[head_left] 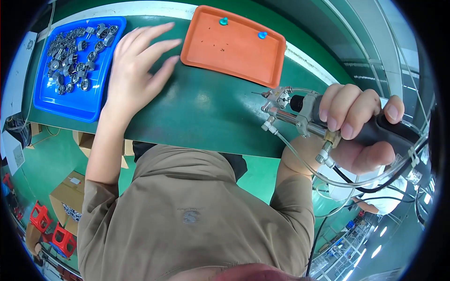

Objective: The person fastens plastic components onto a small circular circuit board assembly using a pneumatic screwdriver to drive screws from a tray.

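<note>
My left hand (133,70) is open, fingers spread and pointing right, with nothing in it. It is over the green tabletop (197,107), just right of the blue tray (75,108) and overlapping its right edge in the view. Many small grey metal parts (75,65) lie heaped in that tray. On the right, my right hand (358,114) is wrapped round a black power screwdriver (307,110) with metal fittings and thin clear hoses. Its narrow tip points left, near the lower right corner of the orange tray (234,51).
Two small nozzle-like pieces, one green (223,21) and one blue (262,35), sit in the orange tray with a few tiny dark bits. Hoses (347,182) and cables loop at the right. Cardboard boxes (70,192) and red stools (63,239) stand on the floor. Another person (386,199) is behind, right.
</note>
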Motion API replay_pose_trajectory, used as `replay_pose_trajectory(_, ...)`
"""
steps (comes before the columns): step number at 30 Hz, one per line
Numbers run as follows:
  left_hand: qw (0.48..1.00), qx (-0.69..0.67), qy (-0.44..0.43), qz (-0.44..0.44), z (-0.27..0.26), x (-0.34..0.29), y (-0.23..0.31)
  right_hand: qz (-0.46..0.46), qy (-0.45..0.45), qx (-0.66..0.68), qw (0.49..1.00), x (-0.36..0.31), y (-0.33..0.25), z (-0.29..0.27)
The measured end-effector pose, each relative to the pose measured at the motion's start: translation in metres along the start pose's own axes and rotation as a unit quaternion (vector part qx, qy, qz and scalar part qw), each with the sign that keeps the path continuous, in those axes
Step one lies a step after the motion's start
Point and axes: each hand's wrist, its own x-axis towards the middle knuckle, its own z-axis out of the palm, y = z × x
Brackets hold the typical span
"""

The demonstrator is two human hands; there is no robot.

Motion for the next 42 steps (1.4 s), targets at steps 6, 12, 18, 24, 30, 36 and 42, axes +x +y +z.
replay_pose_trajectory(6,0.998,-0.044,0.007,0.053,0.063,0.041,-0.008,-0.009,-0.007,-0.014,1.0,-0.001,0.001,0.002)
replay_pose_trajectory(12,0.997,-0.064,0.005,-0.048,0.088,0.037,-0.024,-0.005,0.027,-0.046,0.999,-0.002,-0.01,0.008)
replay_pose_trajectory(18,0.99,-0.084,-0.054,-0.104,0.092,0.035,-0.028,0.007,0.046,-0.071,0.996,0.001,-0.013,0.005)
replay_pose_trajectory(24,0.987,-0.106,-0.056,-0.109,0.085,0.034,-0.036,-0.012,0.058,-0.044,0.997,0.004,-0.008,0.005)
replay_pose_trajectory(30,0.988,-0.111,-0.059,-0.085,0.089,0.036,-0.029,-0.036,0.175,-0.041,0.983,-0.006,-0.005,0.021)
replay_pose_trajectory(36,0.985,-0.132,-0.027,-0.103,0.066,0.027,-0.032,-0.032,0.155,-0.007,0.987,-0.002,0.002,0.023)
replay_pose_trajectory(42,0.961,0.225,-0.089,-0.136,-0.009,0.019,-0.054,-0.039,0.171,-0.037,0.984,-0.009,-0.006,0.025)
